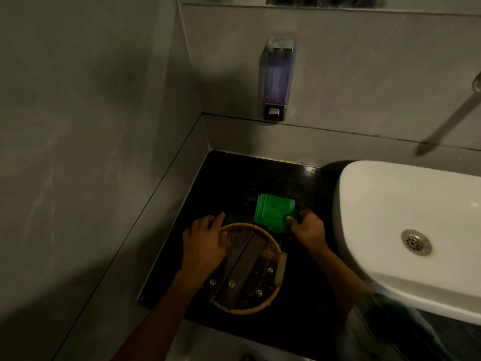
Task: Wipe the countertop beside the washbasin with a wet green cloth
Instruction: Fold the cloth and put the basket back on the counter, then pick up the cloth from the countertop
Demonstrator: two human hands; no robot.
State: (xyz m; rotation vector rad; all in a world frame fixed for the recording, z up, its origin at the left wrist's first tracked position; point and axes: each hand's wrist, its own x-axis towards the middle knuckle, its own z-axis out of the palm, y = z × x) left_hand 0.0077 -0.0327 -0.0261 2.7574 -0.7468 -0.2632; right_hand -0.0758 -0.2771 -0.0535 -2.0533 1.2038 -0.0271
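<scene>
A folded green cloth [273,212] lies flat on the dark speckled countertop [244,178], left of the white washbasin [390,204]. My right hand [308,226] pinches the cloth's near right corner with fingers curled. My left hand [204,239] rests on the far left rim of a round wicker basket [270,246] that stands on the counter just in front of the cloth.
The basket holds several dark packets [242,269] and a rolled item [279,267]. A soap dispenser [278,79] hangs on the back wall. A tap spout [447,123] reaches over the basin, whose drain [416,242] shows. Grey walls close the corner at left and behind.
</scene>
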